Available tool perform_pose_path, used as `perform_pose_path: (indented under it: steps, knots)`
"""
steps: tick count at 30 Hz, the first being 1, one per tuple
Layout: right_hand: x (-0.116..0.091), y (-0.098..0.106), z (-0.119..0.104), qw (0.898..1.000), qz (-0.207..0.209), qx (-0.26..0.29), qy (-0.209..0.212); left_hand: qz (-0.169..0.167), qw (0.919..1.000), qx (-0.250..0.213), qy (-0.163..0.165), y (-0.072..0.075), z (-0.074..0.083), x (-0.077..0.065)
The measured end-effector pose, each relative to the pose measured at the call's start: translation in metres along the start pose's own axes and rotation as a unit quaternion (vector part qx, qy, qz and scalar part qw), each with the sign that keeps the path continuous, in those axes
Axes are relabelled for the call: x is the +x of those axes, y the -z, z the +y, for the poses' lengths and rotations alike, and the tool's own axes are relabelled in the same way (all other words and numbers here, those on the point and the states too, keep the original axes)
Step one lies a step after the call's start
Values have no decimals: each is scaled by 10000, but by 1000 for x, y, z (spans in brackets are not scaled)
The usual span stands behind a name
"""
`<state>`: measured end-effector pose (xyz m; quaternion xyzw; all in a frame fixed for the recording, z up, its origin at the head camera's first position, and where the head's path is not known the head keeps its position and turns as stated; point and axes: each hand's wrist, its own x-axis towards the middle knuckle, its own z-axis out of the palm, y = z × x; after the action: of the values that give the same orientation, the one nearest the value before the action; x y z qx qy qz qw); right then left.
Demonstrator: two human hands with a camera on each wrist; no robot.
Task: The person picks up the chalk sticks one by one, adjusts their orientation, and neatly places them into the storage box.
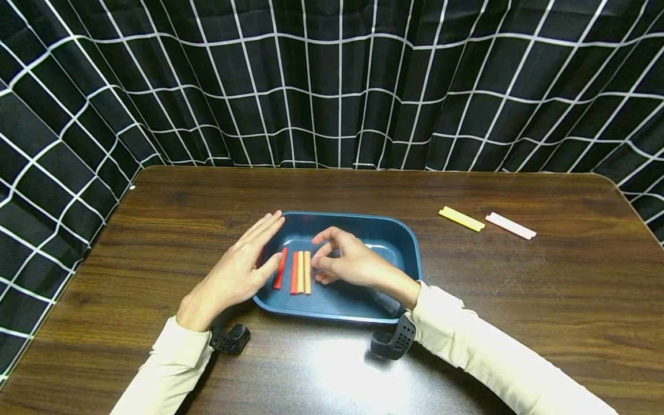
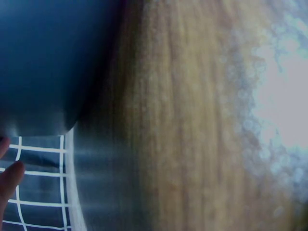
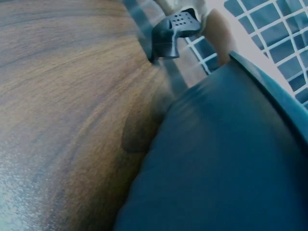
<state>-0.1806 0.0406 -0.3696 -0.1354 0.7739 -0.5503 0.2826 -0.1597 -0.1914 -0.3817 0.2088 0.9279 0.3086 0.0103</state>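
Note:
A blue tray (image 1: 342,305) sits on the table in the head view. Inside its left part lie a slanted red stick (image 1: 280,269) and, a little to the right, another red stick (image 1: 294,273) beside two tan sticks (image 1: 304,273) in a close row. My left hand (image 1: 238,271) rests over the tray's left edge, fingers extended, thumb tip at the slanted red stick. Inside the tray, my right hand (image 1: 347,259) has loosely bent fingers just right of the tan sticks; nothing shows between them. Both wrist views mostly show the tray's outer wall (image 3: 216,154).
Yellow sticks (image 1: 461,219) and pale pink sticks (image 1: 510,226) lie on the wooden table (image 1: 519,300), right of the tray. Behind the table hangs a black curtain (image 1: 321,75) with a white grid. Black bands (image 1: 394,340) sit at both wrists.

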Motion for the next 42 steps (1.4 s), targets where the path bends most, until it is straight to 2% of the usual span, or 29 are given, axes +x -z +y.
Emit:
perform_pose_path:
  steps: [9,19,23,32,42]
  knots:
    - [-5,3,-1,9992,-20,-80,385,-39,9999,-45,87,1,0,-2]
    - [-25,21,-1,9973,109,-120,709,-9,10000,-49,41,-1,-1,-2]
    - [-32,29,-1,9970,231,-110,730,6,10000,-30,17,-1,-1,-2]
    - [-41,38,-1,9970,229,-152,717,-21,10000,-55,23,-1,-1,-1]
    - [-54,57,0,9946,344,-89,971,-6,10000,-59,3,0,-1,1]
